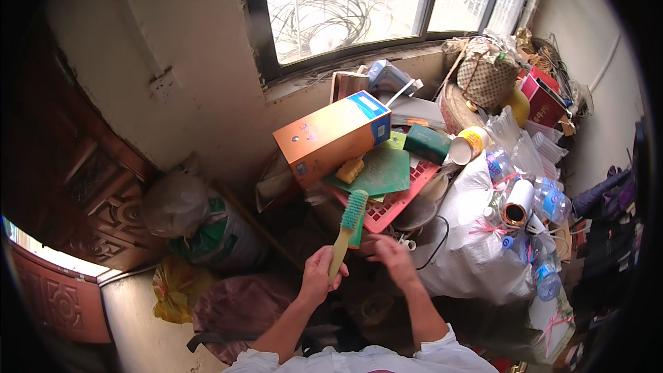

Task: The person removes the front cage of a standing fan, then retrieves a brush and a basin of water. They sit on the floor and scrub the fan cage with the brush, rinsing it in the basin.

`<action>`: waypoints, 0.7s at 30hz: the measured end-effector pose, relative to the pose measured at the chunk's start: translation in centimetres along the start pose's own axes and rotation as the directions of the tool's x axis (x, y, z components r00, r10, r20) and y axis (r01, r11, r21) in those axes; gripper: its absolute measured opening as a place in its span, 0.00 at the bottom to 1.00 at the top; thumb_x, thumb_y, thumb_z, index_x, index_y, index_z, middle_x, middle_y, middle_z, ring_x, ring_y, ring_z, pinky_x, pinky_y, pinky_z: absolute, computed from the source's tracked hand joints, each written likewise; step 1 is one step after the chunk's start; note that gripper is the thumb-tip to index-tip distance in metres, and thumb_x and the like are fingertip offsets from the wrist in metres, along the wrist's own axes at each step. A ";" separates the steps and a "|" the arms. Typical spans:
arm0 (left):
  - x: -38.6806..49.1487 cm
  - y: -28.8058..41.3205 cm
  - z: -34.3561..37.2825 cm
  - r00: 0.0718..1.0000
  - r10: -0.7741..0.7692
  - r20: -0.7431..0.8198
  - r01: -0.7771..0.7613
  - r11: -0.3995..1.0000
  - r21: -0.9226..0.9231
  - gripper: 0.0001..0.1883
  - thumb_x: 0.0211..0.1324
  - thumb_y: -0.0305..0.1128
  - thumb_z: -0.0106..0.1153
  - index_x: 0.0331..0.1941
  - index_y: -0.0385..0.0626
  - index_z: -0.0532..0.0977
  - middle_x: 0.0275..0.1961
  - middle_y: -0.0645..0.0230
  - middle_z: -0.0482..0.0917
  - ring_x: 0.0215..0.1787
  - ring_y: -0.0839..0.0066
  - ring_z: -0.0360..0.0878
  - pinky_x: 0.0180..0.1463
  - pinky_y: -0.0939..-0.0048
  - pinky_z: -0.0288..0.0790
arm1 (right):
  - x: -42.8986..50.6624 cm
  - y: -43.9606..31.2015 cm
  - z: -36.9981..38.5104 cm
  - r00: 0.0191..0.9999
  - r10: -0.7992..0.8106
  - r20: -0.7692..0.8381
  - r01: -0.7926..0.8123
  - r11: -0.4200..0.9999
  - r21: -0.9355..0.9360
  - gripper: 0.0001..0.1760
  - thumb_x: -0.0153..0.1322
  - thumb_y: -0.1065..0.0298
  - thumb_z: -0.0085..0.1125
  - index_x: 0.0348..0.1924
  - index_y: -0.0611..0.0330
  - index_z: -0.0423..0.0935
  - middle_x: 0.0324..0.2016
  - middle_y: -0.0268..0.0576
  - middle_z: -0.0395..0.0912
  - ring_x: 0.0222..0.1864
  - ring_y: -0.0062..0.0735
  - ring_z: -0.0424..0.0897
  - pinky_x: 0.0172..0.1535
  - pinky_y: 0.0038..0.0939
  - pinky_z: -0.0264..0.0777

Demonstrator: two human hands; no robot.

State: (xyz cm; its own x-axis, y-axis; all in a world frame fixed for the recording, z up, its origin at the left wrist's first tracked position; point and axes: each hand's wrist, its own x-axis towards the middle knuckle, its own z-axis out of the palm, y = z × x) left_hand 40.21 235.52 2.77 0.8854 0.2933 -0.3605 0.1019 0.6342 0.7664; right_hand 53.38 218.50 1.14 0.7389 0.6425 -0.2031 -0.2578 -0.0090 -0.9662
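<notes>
My left hand (322, 275) is closed around the handle of a scrub brush (346, 233) with a pale yellow-green body and green bristles, held upright with its head at the top. To its right, my right hand (389, 259) is blurred, fingers apart and holding nothing. A green and orange object (356, 238) shows just behind the brush; what supports it is unclear. Beyond the hands lies a red plastic basket (380, 221), with a green flat sheet (383, 173) over it. A yellow sponge (349, 170) rests on the sheet beside a large orange box (326, 137).
Plastic bottles (551, 202) and a paper tube (518, 202) lie on a white woven sack (456, 248) at the right. A dark green box (427, 143) and a paper cup (466, 146) are beyond the basket. Filled bags (233, 238) stand by the wooden door (88, 186) at the left.
</notes>
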 end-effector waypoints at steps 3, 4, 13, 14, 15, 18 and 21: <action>-1.4 -1.3 -0.1 0.997 -0.044 0.064 0.041 0.998 0.049 0.17 0.79 0.43 0.38 0.48 0.43 0.73 0.27 0.63 0.81 0.14 0.82 0.70 0.15 0.81 0.58 | -1.3 0.9 5.2 0.979 -0.096 0.182 0.080 0.992 0.094 0.22 0.82 0.59 0.47 0.62 0.67 0.72 0.47 0.41 0.82 0.49 0.27 0.81 0.54 0.31 0.75; -1.9 -1.8 -0.1 0.996 -0.051 0.077 0.045 0.996 0.072 0.17 0.79 0.43 0.38 0.47 0.42 0.73 0.28 0.63 0.82 0.15 0.82 0.71 0.15 0.81 0.60 | -1.9 0.9 5.8 0.985 -0.020 0.171 0.004 0.995 0.097 0.21 0.83 0.60 0.46 0.60 0.68 0.73 0.46 0.42 0.83 0.47 0.27 0.81 0.52 0.29 0.75; -8.2 -6.6 -3.9 0.932 -0.106 0.345 -0.164 0.728 0.665 0.20 0.71 0.36 0.56 0.61 0.40 0.71 0.49 0.57 0.84 0.36 0.77 0.84 0.34 0.75 0.79 | -9.0 -0.5 1.7 0.924 -0.053 -0.379 0.204 0.906 0.371 0.10 0.81 0.60 0.48 0.44 0.57 0.69 0.23 0.33 0.69 0.16 0.17 0.66 0.17 0.23 0.62; -8.9 -6.5 -4.8 0.921 -0.115 0.373 -0.227 0.620 0.751 0.31 0.66 0.37 0.63 0.70 0.43 0.65 0.62 0.54 0.77 0.54 0.70 0.83 0.51 0.67 0.79 | -11.3 -0.5 1.2 0.940 -0.014 -0.340 0.148 0.917 0.371 0.11 0.81 0.59 0.48 0.44 0.57 0.69 0.23 0.33 0.68 0.15 0.17 0.64 0.17 0.22 0.59; -9.6 -6.7 -5.1 0.919 -0.089 0.383 -0.226 0.677 0.701 0.33 0.66 0.38 0.64 0.71 0.44 0.63 0.64 0.53 0.75 0.57 0.68 0.81 0.55 0.66 0.77 | -13.9 -0.4 1.2 0.957 0.015 -0.290 0.102 0.919 0.382 0.11 0.81 0.59 0.49 0.45 0.58 0.69 0.23 0.33 0.68 0.15 0.16 0.62 0.17 0.21 0.57; -12.2 -6.8 -5.5 0.922 -0.141 0.360 -0.090 0.827 0.555 0.43 0.64 0.40 0.67 0.76 0.46 0.54 0.72 0.48 0.66 0.70 0.57 0.70 0.68 0.60 0.69 | -22.5 0.9 3.7 0.970 0.176 -0.165 -0.118 0.942 0.313 0.17 0.82 0.53 0.46 0.47 0.59 0.70 0.23 0.33 0.69 0.15 0.15 0.61 0.18 0.20 0.54; -16.2 -7.4 -4.5 0.879 -0.106 0.464 -0.111 0.903 0.415 0.48 0.64 0.35 0.66 0.78 0.49 0.44 0.74 0.52 0.62 0.71 0.63 0.68 0.70 0.62 0.66 | -30.0 2.2 8.7 0.960 0.279 -0.027 -0.254 0.908 0.332 0.23 0.82 0.47 0.42 0.49 0.61 0.71 0.24 0.35 0.71 0.16 0.15 0.60 0.18 0.20 0.54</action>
State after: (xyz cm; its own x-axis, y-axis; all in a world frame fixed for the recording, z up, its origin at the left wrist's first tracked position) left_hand 23.01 229.31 0.53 0.9784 -0.1410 -0.1514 0.1825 0.2432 0.9527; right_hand 25.21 205.90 6.46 0.6544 0.5932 -0.4689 -0.6289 0.0827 -0.7731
